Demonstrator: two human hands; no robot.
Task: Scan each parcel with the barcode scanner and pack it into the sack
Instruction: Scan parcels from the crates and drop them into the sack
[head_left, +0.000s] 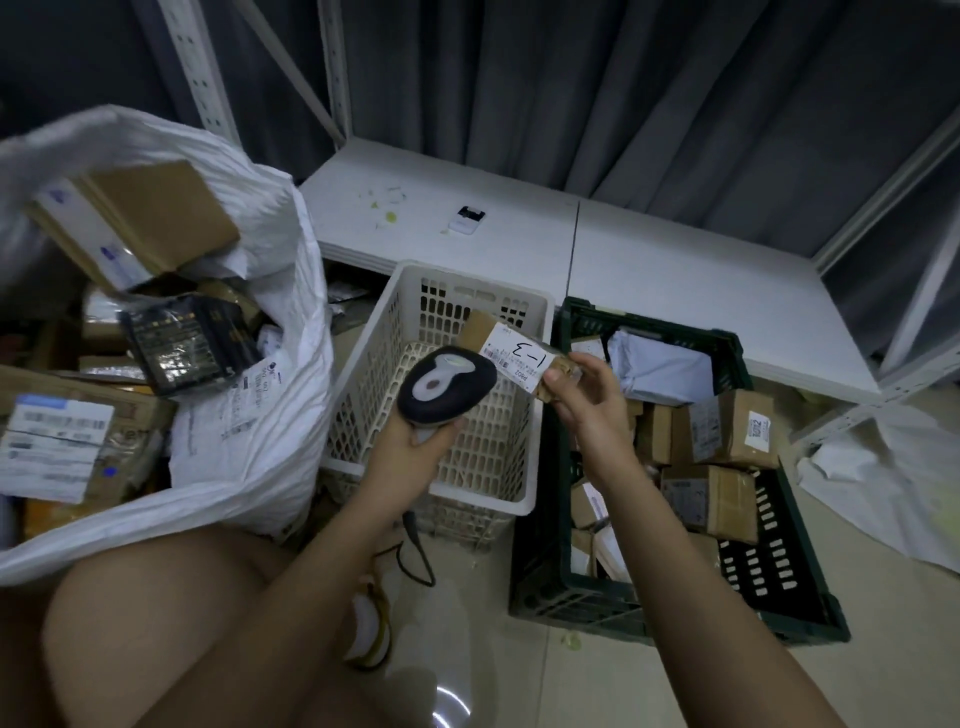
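My left hand grips the handle of a black and grey barcode scanner, its head pointing at a small brown parcel. My right hand pinches that parcel at its right end; its white label reads "1-3". Both are held above the white basket. The big white sack stands open on the left with several boxes and a dark packet inside.
A dark green crate on the right holds several cardboard boxes and a grey mailer bag. A low white shelf board runs behind with a small white device on it. The scanner's cable trails on the floor between my legs.
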